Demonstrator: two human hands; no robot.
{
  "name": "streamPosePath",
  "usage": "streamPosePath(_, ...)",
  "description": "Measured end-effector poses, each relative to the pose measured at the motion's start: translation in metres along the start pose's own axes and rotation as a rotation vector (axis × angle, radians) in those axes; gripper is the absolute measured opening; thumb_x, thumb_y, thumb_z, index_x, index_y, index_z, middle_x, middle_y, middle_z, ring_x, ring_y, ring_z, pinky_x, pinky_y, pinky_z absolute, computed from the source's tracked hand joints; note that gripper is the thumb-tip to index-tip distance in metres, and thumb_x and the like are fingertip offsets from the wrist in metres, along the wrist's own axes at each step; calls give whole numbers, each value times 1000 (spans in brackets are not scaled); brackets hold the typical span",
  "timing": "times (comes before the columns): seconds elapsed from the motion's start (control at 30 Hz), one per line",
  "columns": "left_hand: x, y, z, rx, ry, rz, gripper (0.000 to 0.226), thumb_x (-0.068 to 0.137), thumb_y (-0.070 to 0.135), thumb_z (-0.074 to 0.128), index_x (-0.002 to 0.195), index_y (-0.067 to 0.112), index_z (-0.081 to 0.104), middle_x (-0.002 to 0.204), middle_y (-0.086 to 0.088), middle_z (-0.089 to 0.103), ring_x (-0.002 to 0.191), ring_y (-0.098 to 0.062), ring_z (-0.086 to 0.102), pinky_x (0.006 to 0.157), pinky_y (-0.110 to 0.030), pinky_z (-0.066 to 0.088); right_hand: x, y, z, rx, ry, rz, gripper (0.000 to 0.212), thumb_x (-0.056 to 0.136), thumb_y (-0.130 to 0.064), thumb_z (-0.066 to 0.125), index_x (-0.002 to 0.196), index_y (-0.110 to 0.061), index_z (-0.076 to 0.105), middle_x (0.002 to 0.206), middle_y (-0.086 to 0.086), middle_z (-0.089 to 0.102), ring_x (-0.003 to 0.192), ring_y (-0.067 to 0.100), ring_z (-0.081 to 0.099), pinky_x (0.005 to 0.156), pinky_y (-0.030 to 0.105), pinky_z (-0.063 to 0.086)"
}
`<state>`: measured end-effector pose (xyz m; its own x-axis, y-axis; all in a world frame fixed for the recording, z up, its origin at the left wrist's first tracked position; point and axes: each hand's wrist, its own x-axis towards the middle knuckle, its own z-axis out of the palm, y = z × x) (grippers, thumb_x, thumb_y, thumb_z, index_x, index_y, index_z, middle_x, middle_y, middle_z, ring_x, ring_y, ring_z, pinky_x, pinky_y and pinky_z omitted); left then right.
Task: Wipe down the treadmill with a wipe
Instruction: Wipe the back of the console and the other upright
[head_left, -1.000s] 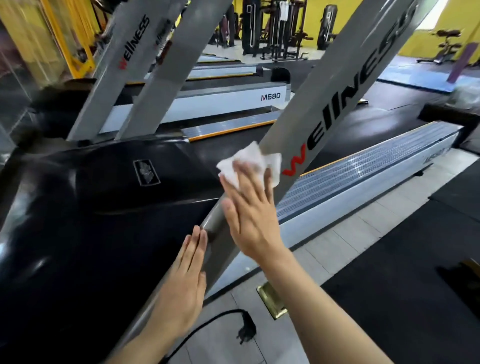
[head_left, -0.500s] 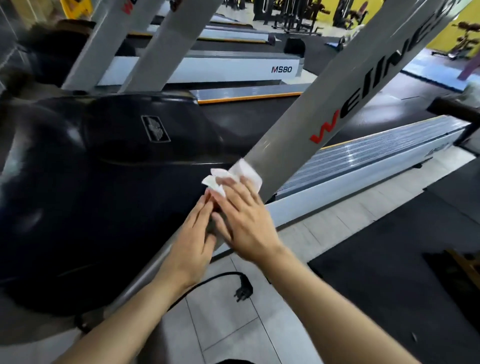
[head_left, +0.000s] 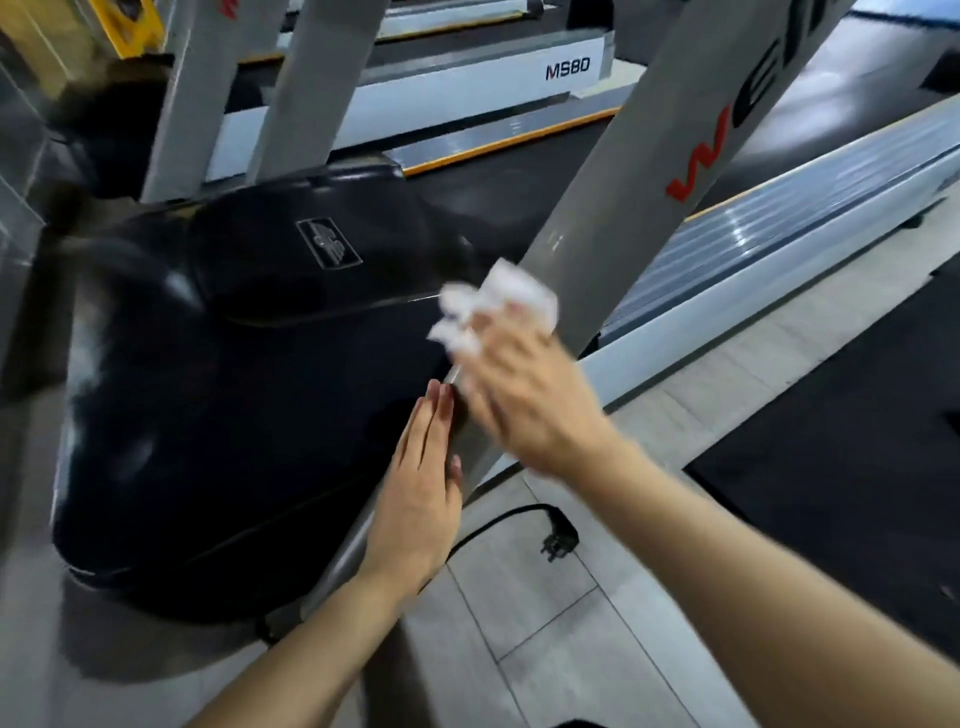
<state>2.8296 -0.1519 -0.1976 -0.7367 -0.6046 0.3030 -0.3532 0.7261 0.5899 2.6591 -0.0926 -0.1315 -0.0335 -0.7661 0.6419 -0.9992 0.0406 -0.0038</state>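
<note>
The treadmill's grey slanted upright (head_left: 628, 197) with red and black lettering runs from the top right down to its base beside the glossy black motor cover (head_left: 249, 395). My right hand (head_left: 524, 395) presses a crumpled white wipe (head_left: 498, 306) against the lower part of the upright, fingers fairly straight and blurred. My left hand (head_left: 418, 499) lies flat with straight fingers against the upright's lower edge, just below the right hand, and holds nothing.
A black power plug and cord (head_left: 558, 538) lie on the grey tiled floor (head_left: 545, 623) right of the base. The treadmill's ribbed side rail (head_left: 779, 234) stretches to the right. Another treadmill marked MS80 (head_left: 566, 70) stands behind. Black rubber matting (head_left: 831, 467) covers the floor at right.
The wipe slid down the upright from beside the red letter toward the base and now sits a little higher again. My left hand stayed flat low on the upright. The view dropped lower.
</note>
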Motion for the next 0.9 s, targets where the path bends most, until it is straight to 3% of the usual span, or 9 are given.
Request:
streamPosePath(0.1,2,-8,-8,-17,-28,11,65,105,11,49,163,15,21,170,2,18,156,-8,15,126,-29,20,-39,-37,25,86,-36,81,44,107,-30,43,145,-11,53,156,8,44,150,22,31,124,46,22)
streamPosePath(0.2,3,-7,-9,2,-95,13,69,107,15,46,164,22,9,172,9,5,157,-4,5,125,-18,8,-61,-43,31,132,13,214,51,107,-29,42,155,-13,37,161,8,35,155,21,19,127,44,13)
streamPosePath(0.27,0,-2,-5,-17,-88,9,78,104,4,48,163,27,2,171,14,-6,157,-3,-3,123,-14,1,-64,-43,35,294,53,354,57,106,-25,47,158,-11,28,166,9,22,156,22,11,126,51,16)
streamPosePath(0.43,-2,5,-2,-39,-113,-47,90,101,-1,48,160,33,-11,167,23,-20,154,2,-14,126,-24,0,1,-30,30,636,494,757,62,107,-26,37,162,-14,9,169,0,4,157,20,-4,125,57,9)
streamPosePath(0.53,1,9,-4,-8,-149,-46,90,104,6,48,158,34,-18,163,26,-29,152,4,-20,123,-24,-2,33,12,26,654,713,913,60,109,-35,24,162,-17,4,169,-8,-4,156,15,-8,125,57,2)
streamPosePath(0.67,2,7,-8,18,-188,-65,94,101,5,50,159,32,-18,164,22,-29,152,2,-20,127,-29,0,31,-10,28,817,633,1074,61,106,-49,16,162,-32,-3,169,-11,-8,154,8,-17,127,45,-5)
streamPosePath(0.77,0,8,-15,-108,-190,-48,89,105,16,52,159,45,-13,168,22,-18,155,0,-11,128,-36,6,8,-79,28,860,450,970,61,106,-49,17,159,-39,-10,167,-17,-15,152,3,-20,124,30,-3)
streamPosePath(0.83,1,7,-19,-147,-246,-78,97,103,12,54,155,51,-19,164,28,-23,153,4,-15,128,-34,4,11,-68,29,808,485,931,63,106,-50,16,160,-33,-9,168,-12,-14,153,4,-18,126,37,-2)
streamPosePath(0.9,2,7,-21,-14,-277,-94,100,100,2,51,155,42,-23,160,30,-32,150,7,-21,129,-33,1,35,-20,18,763,599,1009,63,107,-47,17,162,-25,-4,170,-5,-8,151,0,-17,126,34,-7)
